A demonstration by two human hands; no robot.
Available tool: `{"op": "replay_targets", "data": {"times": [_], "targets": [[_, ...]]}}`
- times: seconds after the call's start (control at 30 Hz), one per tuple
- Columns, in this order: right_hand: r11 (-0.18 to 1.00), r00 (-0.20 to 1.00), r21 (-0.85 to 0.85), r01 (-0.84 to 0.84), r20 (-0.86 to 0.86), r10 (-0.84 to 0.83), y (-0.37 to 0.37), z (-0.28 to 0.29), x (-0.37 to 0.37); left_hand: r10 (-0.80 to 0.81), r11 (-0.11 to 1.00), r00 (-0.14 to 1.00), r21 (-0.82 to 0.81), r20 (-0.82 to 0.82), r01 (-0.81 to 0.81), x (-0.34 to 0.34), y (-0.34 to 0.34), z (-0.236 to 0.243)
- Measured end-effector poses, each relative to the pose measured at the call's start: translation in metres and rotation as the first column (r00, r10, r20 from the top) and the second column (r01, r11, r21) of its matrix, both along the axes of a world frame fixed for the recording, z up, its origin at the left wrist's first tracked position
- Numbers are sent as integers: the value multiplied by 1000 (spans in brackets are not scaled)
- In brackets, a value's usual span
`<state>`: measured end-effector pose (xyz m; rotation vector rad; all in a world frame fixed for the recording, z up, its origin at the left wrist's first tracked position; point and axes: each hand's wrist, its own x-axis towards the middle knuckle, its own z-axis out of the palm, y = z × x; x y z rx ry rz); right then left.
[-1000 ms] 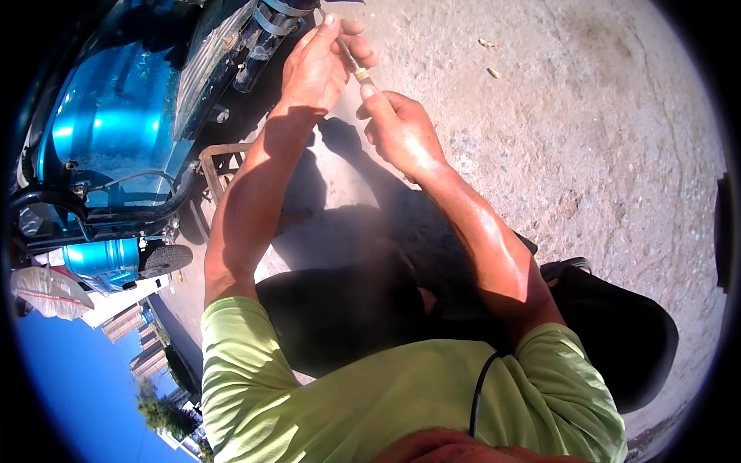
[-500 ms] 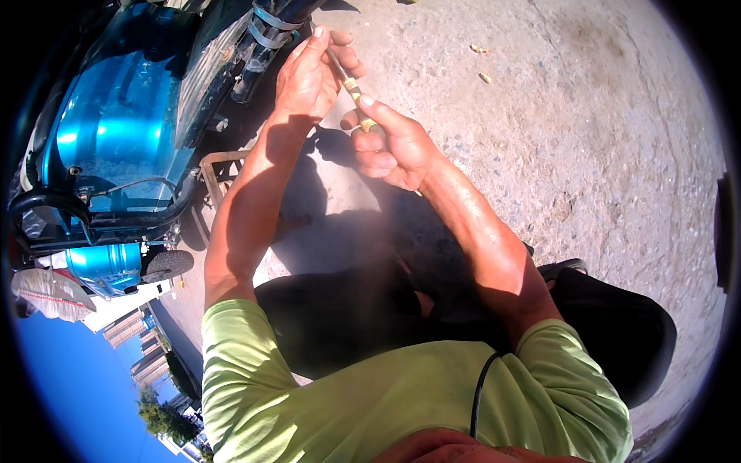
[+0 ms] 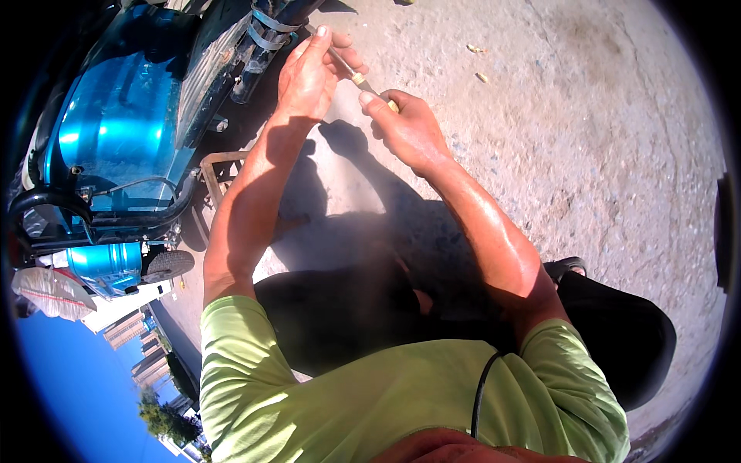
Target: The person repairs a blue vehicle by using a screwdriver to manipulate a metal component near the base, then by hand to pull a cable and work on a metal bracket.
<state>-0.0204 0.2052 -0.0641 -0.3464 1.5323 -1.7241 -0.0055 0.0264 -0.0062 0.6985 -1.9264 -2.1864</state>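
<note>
My right hand is closed round the handle of a screwdriver, a slim tool with a pale yellow and dark handle and a thin metal shaft. The shaft slants up and left into my left hand. There my fingers curl about its far end, with the thumb laid upward. The tip is hidden behind that hand. Just beyond the left hand is a dark tube with metal clamp bands, part of a blue vehicle. Whether the tip touches the vehicle I cannot tell.
A rusty metal frame stands beside my left forearm. Sunlit rough concrete spreads to the right, with small scraps on it. A wheel and a pale sack show at lower left. My dark-trousered knees are below my arms.
My right hand has shifted up and to the right and turned on the screwdriver's handle, its fingers now further over the top. The left hand stays nearly in place.
</note>
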Motion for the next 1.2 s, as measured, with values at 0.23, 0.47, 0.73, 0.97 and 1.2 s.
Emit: {"op": "replay_targets", "data": {"times": [0.23, 0.47, 0.73, 0.97, 1.2], "targets": [[690, 370, -684, 236, 720, 587, -4, -6, 20, 39, 999, 999, -8, 33, -39, 5, -7, 5], [514, 273, -820, 251, 569, 775, -7, -25, 22, -2, 996, 1000, 84, 21, 0, 4, -10, 3], [622, 345, -772, 132, 624, 701, -10, -18, 13, 46, 999, 997, 5, 55, -47, 4, -6, 4], [929, 825, -361, -84, 498, 268, -6, 5, 13, 20, 998, 996, -62, 91, -14, 4, -4, 5], [999, 994, 19, 43, -103, -41, -11, 9, 24, 60, 998, 997, -28, 54, -59, 4, 1, 1]]}}
